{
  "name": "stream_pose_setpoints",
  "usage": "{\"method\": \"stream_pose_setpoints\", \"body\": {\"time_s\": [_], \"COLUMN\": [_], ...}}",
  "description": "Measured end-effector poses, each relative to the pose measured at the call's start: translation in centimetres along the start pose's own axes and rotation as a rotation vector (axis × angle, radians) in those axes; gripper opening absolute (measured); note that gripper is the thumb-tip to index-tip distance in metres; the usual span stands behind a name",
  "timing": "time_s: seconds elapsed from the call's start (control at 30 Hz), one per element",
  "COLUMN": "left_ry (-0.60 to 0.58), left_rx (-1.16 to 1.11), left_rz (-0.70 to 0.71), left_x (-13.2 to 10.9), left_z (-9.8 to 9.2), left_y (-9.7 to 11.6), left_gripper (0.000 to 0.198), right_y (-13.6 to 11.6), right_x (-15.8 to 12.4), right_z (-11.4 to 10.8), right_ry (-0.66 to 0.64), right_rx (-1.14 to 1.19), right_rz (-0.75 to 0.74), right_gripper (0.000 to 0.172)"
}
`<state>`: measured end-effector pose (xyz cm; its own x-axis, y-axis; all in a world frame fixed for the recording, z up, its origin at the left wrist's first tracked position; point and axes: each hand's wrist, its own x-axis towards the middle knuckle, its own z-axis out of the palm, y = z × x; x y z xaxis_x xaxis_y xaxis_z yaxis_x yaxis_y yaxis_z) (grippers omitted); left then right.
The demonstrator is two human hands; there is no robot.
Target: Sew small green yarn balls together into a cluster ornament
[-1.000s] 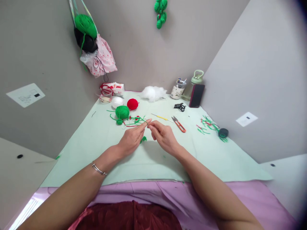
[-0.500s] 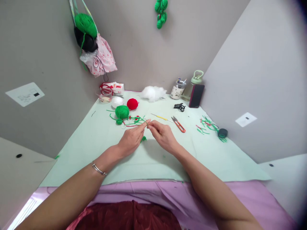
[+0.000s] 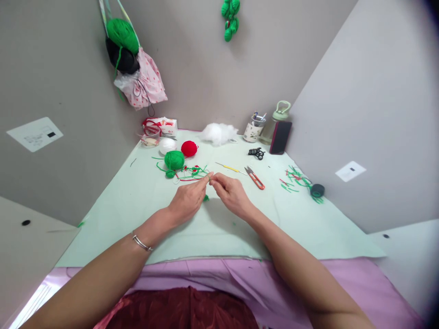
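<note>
My left hand (image 3: 188,200) and my right hand (image 3: 230,191) meet at their fingertips above the middle of the table. Both are closed in a pinch on green yarn, of which a thin strand shows between the fingers. Below my left palm hangs or lies a small green yarn piece (image 3: 206,198), mostly covered by the hand. Just beyond the fingertips lie loose green, red and white yarn pieces (image 3: 195,170). A yellow-handled crochet hook (image 3: 230,167) and orange thread snips (image 3: 254,178) lie to the right of them.
Balls of green yarn (image 3: 174,160), red yarn (image 3: 189,148) and white yarn (image 3: 168,145) sit back left. White stuffing (image 3: 218,134), a pen cup (image 3: 254,129), a bottle (image 3: 269,130), a phone (image 3: 281,137) and a black hair clip (image 3: 256,153) stand or lie behind. Yarn scraps (image 3: 291,180) and a black roll (image 3: 317,190) lie right.
Almost nothing differs. My fingertips have shifted very slightly, still pinched together on the green yarn, and the view has moved a little.
</note>
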<state>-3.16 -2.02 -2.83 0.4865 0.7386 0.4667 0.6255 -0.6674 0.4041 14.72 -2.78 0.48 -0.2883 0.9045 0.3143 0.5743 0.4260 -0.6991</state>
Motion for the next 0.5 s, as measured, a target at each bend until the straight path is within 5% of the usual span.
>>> {"method": "stream_pose_setpoints", "body": {"time_s": [0.5], "left_ry": [0.056], "left_rx": [0.107], "left_rz": [0.068], "left_x": [0.16], "left_z": [0.2], "left_y": [-0.01], "left_gripper": [0.044], "right_y": [0.46], "right_x": [0.52], "right_z": [-0.52], "right_ry": [-0.073], "right_rx": [0.139], "right_rz": [-0.017], "right_gripper": [0.026]}}
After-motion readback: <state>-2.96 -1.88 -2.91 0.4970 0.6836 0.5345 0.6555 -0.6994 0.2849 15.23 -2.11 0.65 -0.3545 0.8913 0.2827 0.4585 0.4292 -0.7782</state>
